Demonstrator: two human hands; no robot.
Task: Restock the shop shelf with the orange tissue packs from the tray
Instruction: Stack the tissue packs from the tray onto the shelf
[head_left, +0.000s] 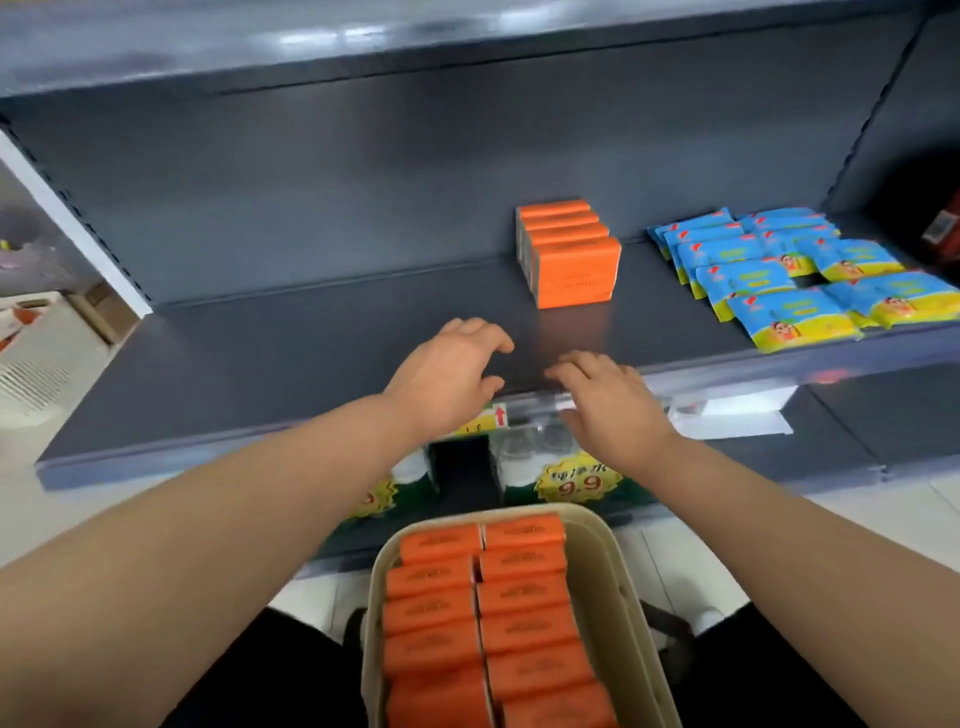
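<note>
Several orange tissue packs (569, 254) stand upright in a row on the dark grey shelf (260, 353), right of its middle. Below me, a beige tray (610, 587) holds two columns of orange tissue packs (488, 608). My left hand (447, 371) and my right hand (610, 402) hover side by side over the shelf's front edge, in front of the shelved packs. Both hands have loosely spread fingers and hold nothing.
Blue and yellow wipe packets (789, 275) lie in overlapping rows on the shelf's right part. The shelf's left part is bare. A lower shelf shows bottles (530, 457) and a yellow price tag (579, 483). A white crate (47, 358) sits at far left.
</note>
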